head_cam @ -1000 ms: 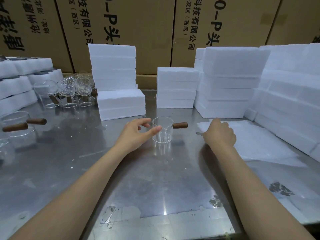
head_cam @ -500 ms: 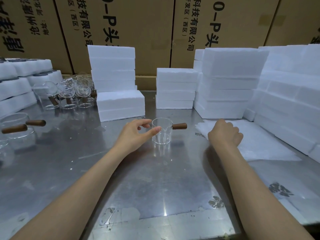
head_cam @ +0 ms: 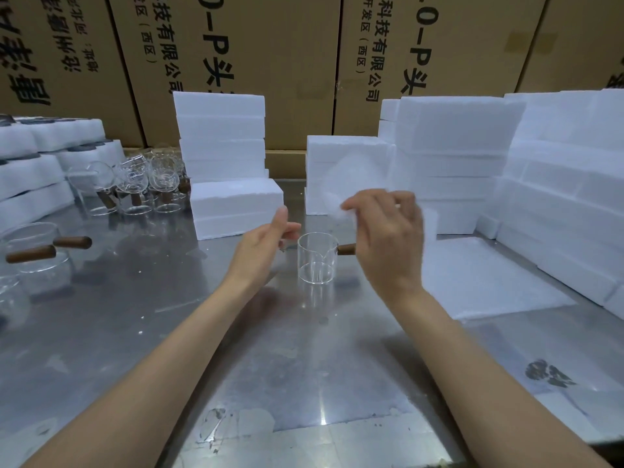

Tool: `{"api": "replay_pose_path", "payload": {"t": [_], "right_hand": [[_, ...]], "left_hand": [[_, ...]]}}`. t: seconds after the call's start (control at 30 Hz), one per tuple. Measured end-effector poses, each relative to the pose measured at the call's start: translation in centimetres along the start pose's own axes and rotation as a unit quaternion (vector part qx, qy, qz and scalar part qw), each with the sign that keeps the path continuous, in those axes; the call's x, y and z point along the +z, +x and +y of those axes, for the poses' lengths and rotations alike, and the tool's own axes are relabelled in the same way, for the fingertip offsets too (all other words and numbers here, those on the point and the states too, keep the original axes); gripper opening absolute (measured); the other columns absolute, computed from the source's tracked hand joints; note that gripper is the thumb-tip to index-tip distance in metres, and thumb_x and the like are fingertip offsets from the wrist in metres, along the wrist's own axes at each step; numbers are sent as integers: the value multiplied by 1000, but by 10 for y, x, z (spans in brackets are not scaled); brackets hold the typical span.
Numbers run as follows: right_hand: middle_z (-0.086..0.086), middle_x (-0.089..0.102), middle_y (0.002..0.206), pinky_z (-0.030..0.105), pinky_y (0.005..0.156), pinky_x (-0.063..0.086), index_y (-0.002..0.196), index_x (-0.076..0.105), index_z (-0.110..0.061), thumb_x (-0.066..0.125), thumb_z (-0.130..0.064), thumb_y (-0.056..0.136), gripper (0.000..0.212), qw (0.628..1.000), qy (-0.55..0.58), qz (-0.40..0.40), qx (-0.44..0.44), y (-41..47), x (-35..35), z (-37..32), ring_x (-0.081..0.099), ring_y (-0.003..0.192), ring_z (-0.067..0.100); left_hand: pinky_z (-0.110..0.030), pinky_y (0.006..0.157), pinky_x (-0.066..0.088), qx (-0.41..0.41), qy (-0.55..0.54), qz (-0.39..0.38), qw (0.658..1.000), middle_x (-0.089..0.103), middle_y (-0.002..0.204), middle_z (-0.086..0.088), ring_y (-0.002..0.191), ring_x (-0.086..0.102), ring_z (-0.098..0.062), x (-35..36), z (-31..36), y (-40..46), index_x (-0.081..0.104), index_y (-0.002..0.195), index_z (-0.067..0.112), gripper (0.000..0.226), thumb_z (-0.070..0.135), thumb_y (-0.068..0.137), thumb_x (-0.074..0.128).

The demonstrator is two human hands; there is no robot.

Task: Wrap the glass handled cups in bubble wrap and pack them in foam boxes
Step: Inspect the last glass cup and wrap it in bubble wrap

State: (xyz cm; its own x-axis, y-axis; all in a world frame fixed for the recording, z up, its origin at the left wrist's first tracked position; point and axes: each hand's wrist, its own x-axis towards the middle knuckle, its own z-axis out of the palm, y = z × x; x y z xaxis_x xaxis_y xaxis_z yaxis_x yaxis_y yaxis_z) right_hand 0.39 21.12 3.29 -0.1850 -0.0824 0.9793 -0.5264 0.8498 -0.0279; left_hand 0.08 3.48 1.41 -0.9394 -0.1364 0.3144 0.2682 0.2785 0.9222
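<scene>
Glass cup (head_cam: 317,258) stands unwrapped; right hand (head_cam: 388,238) pinches a wrap sheet (head_cam: 351,184) above it, left hand (head_cam: 263,244) open beside. Next: lay sheet around cup.

Grey steel desk (head_cam: 135,332): brushed metal — glossy, scuffed
Clear glass cup (head_cam: 316,258): smooth, transparent — brown wooden handle
White foam boxes (head_cam: 219,140): matt, grainy
Brown cardboard cartons (head_cam: 270,45): matt paperboard
Thin white wrap sheet (head_cam: 337,201): translucent
</scene>
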Motion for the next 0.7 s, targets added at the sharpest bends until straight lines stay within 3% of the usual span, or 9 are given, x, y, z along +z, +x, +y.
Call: {"api": "replay_pose_path", "payload": {"t": [0.13, 0.23, 0.3, 0.37, 0.4, 0.5, 0.63, 0.7], "right_hand": [[-4, 71, 85, 36, 62, 50, 77, 71, -14, 58, 12, 77, 29, 988, 74, -51, -122, -7, 9, -30, 62, 74, 27], [-5, 71, 84, 33, 58, 47, 75, 70, -15, 46, 9, 80, 34, 976, 93, -77, -180, -16, 14, -46, 61, 76, 24], [-6, 70, 84, 31, 60, 45, 75, 70, -16, 43, 7, 81, 35, 971, 93, -95, -200, -20, 15, -52, 60, 81, 23], [-6, 71, 88, 31, 63, 45, 78, 70, -15, 46, 3, 78, 30, 970, 100, -109, -195, -21, 15, -52, 60, 85, 23], [-5, 71, 90, 32, 65, 46, 81, 70, -14, 48, 1, 76, 27, 970, 109, -117, -181, -20, 15, -51, 60, 85, 24], [0, 69, 94, 38, 68, 48, 91, 69, -10, 54, -4, 73, 24, 977, 138, -127, -105, -17, 11, -45, 59, 85, 26], [-2, 65, 92, 28, 74, 45, 90, 67, -11, 53, -9, 79, 18, 986, 137, -94, 24, -9, 6, -32, 51, 89, 16], [-4, 64, 91, 26, 74, 43, 89, 65, -12, 48, -16, 83, 19, 982, 145, -75, 91, -7, 5, -24, 47, 91, 12]], "left_hand": [[-34, 93, 42, -69, -200, -48, 976, 72, 106, -5, 103, 64, -21, -6, 9, 2, 70, 105, 12, 71, 63, 94, 22], [-35, 89, 42, -139, -319, -125, 929, 62, 116, -13, 99, 61, -29, -17, 11, 2, 54, 125, -3, 65, 52, 94, 41], [-35, 81, 42, -153, -262, -92, 949, 59, 106, -17, 89, 57, -29, -20, 9, 2, 56, 119, -5, 45, 32, 94, 55], [-32, 68, 45, -102, -205, -12, 973, 64, 87, -15, 77, 58, -27, -20, 6, 2, 62, 102, -1, 17, 11, 90, 61], [-31, 69, 48, -78, -201, 4, 977, 66, 85, -14, 77, 61, -26, -20, 6, 0, 63, 99, 1, 11, 4, 88, 62], [-28, 84, 50, -10, -198, 63, 978, 71, 95, -6, 91, 65, -16, -21, 9, 0, 67, 93, 14, 16, -1, 86, 65], [-7, 59, 41, 74, -112, 183, 974, 63, 63, 19, 62, 55, 5, -25, 18, 4, 64, 75, 21, 20, 5, 81, 73], [-10, 66, 43, 156, -41, 237, 958, 62, 63, 27, 65, 54, 11, -27, 24, -1, 60, 69, 26, 34, -7, 78, 63]]}}
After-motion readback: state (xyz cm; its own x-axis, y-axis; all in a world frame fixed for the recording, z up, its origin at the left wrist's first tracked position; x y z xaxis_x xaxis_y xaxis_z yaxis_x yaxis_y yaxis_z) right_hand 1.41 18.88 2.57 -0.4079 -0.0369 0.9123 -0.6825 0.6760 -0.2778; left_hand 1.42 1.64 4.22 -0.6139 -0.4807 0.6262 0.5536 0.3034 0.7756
